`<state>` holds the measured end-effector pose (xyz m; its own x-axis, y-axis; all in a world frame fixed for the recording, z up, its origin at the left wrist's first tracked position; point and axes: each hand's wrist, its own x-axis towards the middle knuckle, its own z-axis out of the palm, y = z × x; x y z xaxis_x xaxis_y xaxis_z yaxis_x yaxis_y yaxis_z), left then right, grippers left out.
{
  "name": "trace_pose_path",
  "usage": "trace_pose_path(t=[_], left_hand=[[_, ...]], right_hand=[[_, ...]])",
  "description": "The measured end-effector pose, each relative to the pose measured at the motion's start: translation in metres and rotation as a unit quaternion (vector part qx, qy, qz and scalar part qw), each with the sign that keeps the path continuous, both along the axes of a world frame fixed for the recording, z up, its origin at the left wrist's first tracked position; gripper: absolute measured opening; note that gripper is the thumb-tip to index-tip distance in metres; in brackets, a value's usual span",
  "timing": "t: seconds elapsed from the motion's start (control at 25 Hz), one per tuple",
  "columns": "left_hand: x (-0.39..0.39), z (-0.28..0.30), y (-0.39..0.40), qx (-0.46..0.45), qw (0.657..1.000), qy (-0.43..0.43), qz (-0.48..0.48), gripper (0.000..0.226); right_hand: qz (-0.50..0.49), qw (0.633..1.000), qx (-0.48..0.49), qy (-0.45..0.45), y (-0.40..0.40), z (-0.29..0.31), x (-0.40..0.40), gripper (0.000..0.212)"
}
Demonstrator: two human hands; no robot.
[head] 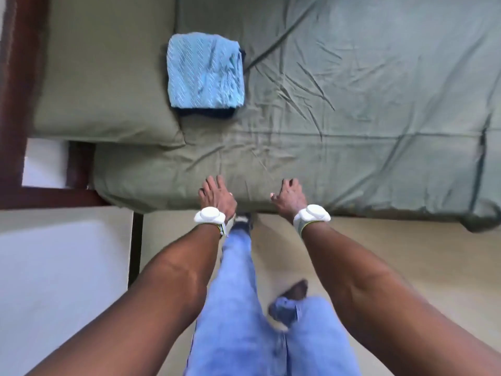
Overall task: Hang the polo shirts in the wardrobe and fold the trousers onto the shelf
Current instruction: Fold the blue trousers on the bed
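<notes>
Both hands — left hand [215, 195], right hand [288, 196] — loose, holding nothing; folded blue garment [204, 71] on bed [352, 104]

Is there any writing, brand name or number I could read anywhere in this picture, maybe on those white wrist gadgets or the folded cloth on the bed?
None can be read.
White round wrist devices: plain, no marking shows.
Folded light blue patterned garment: woven pattern only, no label.
</notes>
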<state>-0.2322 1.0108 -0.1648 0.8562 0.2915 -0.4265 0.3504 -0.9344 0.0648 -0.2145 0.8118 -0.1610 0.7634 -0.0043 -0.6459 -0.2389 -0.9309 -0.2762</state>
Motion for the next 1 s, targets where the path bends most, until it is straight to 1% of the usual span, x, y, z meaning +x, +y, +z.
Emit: trace_pose_path(t=[0.12,0.2,0.28,0.36,0.52,0.68,0.8,0.88,1.0], left_hand=[[-0.097,0.050,-0.064,-0.035,0.999,0.005,-0.031,0.043],[-0.145,0.072,-0.093,-0.038,0.997,0.016,-0.062,0.035],[-0.173,0.086,-0.114,-0.036,0.996,0.031,-0.076,0.031],[-0.192,0.104,-0.141,-0.038,0.994,0.013,-0.105,0.031],[-0.182,0.133,-0.182,-0.059,0.987,0.001,-0.151,0.032],[-0.144,0.156,-0.219,-0.077,0.985,-0.016,-0.156,0.027],[-0.112,0.153,-0.246,-0.075,0.983,0.020,-0.165,0.028],[-0.079,0.143,-0.266,-0.075,0.982,0.052,-0.168,0.030],[-0.029,0.134,-0.302,-0.106,0.978,0.099,-0.151,0.029]], right_hand=[[0.005,1.000,-0.017,-0.016,-0.043,0.060,-0.104,0.033],[0.025,0.999,-0.028,-0.032,-0.069,0.086,-0.153,0.030],[0.054,0.997,-0.049,-0.040,-0.092,0.108,-0.184,0.029],[0.072,0.993,-0.066,-0.066,-0.121,0.131,-0.212,0.027],[0.089,0.991,-0.074,-0.068,-0.158,0.162,-0.223,0.019],[0.073,0.993,-0.064,-0.070,-0.190,0.183,-0.204,0.019],[0.030,0.998,-0.029,-0.047,-0.219,0.184,-0.183,0.021],[-0.007,0.999,-0.023,-0.041,-0.249,0.177,-0.159,0.022],[-0.069,0.997,-0.026,-0.032,-0.303,0.177,-0.118,0.023]])
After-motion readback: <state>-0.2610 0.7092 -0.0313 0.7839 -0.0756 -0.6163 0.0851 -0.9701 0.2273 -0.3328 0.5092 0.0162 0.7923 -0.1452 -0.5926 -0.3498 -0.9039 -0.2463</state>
